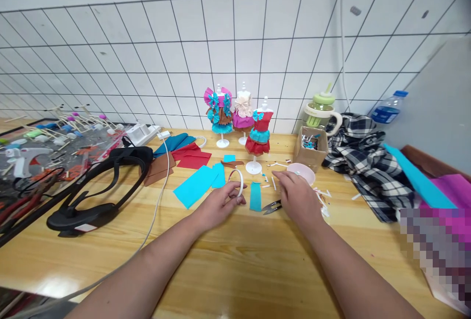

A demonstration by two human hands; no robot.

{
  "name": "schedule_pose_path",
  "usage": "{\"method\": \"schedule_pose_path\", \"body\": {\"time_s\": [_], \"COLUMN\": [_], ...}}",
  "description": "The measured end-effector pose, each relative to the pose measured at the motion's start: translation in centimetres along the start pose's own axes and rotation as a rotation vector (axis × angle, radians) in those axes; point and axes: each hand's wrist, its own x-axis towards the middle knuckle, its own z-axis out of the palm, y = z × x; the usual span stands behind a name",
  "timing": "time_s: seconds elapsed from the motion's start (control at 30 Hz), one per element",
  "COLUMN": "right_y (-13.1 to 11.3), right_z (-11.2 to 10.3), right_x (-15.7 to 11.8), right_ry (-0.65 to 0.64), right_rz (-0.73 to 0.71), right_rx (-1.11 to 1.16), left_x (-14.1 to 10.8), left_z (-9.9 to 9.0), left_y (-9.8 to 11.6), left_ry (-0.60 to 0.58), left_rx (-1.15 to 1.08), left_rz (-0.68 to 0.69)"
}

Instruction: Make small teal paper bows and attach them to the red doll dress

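Note:
My left hand [221, 203] is closed round a narrow white ring that looks like a roll of tape [241, 184], held upright above the table. My right hand [300, 199] is palm down with its fingers drawn together; whatever they hold, if anything, is hidden. Partly behind that hand lie dark thread snips [271, 207], blades pointing left. Between my hands is a small teal crepe paper strip [255, 196]. Larger blue paper pieces [195, 186] lie left of the ring. Just beyond stands a small dress form in a red and blue paper dress [259, 132].
Two more dressed forms [222, 113] stand at the wall. A pink bowl [307, 174], white scraps [324, 206], a cardboard box [311, 149], a green-lidded cup [322, 105] and a checked cloth [362, 152] are right. A black headset strap [106, 211] and a cable [158, 206] lie left.

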Motion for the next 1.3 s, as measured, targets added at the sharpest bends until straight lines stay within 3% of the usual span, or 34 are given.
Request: {"method": "schedule_pose_path", "body": {"time_s": [0.13, 0.23, 0.53, 0.73, 0.9, 1.1, 1.3], "right_y": [-2.9, -4.1, -4.2, -4.3, -4.3, -4.5, -4.4], "right_z": [0.0, 0.3, 0.8, 0.7, 0.6, 0.7, 0.8], "right_x": [-1.0, -1.6, -1.8, -1.6, -1.4, -1.6, -1.6], "right_ry": [0.046, 0.044, 0.064, 0.013, -0.104, -0.086, -0.098], "right_rz": [-0.164, -0.198, -0.066, 0.011, 0.007, 0.102, 0.075], "right_rx": [0.299, 0.376, 0.469, 0.526, 0.515, 0.559, 0.528], "left_x": [-0.1, -0.3, -0.4, -0.5, -0.3, -0.3, -0.3], "left_z": [0.7, 1.0, 1.0, 1.3, 1.1, 1.0, 1.0], "left_y": [0.0, 0.3, 2.4, 2.3, 2.4, 2.3, 2.0], "left_ry": [-0.055, -0.116, -0.147, -0.143, -0.148, -0.141, -0.15], "left_rx": [-0.074, -0.063, 0.067, 0.241, 0.377, 0.409, 0.44], "left_rz": [0.019, 0.102, 0.065, 0.049, 0.078, 0.092, 0.098]}}
